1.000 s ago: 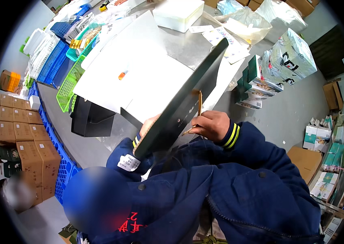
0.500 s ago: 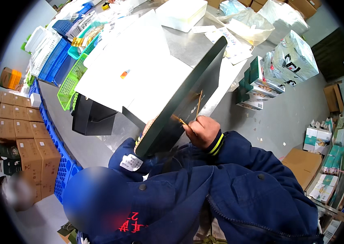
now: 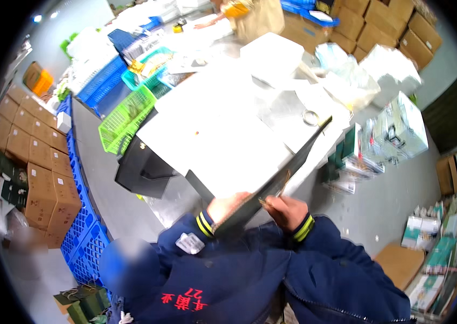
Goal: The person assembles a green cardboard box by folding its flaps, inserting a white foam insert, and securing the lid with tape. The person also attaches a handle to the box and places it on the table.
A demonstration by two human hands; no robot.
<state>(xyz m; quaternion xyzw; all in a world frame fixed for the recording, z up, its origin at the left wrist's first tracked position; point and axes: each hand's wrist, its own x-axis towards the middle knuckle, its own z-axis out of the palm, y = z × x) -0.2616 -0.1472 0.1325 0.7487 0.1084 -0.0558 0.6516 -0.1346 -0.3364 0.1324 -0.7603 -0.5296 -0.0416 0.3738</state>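
Observation:
A large flat dark green bag (image 3: 277, 189), seen nearly edge-on, is tilted upright between my hands above the near edge of the table. My left hand (image 3: 228, 206) grips it from the left; the fingertips are hidden against it. On the other side my right hand (image 3: 289, 211) is closed in a pinch on a thin golden-brown cord (image 3: 286, 181) at the bag's face. How the cord is fixed to the bag is too blurred to tell. White sheets (image 3: 223, 140) lie on the table just beyond, with a small orange bit (image 3: 196, 133) on them.
A black open container (image 3: 145, 167) and green basket (image 3: 126, 119) stand to the left. Beyond are a white foam box (image 3: 271, 56) and tape roll (image 3: 310, 117). Wrapped cartons (image 3: 398, 132) stand right. Another person's hand (image 3: 207, 24) shows at the far side.
The bag has turned more edge-on, and my left hand has come into view beside it. My right hand still pinches the cord. The whole view has shifted, showing more of the far side.

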